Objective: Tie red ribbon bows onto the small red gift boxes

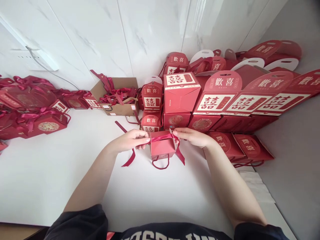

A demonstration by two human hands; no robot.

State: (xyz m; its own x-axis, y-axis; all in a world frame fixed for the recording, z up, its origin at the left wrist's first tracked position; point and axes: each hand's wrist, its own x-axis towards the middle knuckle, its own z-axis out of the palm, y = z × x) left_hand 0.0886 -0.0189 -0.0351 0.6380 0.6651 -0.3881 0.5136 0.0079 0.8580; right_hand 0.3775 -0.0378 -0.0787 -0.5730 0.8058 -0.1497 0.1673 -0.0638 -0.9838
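Note:
A small red gift box (163, 146) with a twisted cord handle (161, 167) stands on the white table in front of me. Across its top runs a dark red ribbon (162, 137), whose loose tails hang off both sides. At the box's left side, my left hand (136, 138) pinches the ribbon between thumb and fingers. On the opposite side, my right hand (191, 136) has its fingers closed at the ribbon and the upright side flap of the box. The fingertips of the right hand are partly hidden behind that flap.
Red boxes (220, 96) are stacked along the wall at the right. A brown cardboard carton (120, 110) full of ribbons stands at the back. Boxes with ribbon bows (47, 125) fill the left side. Some white sheets (257, 186) lie at the right edge.

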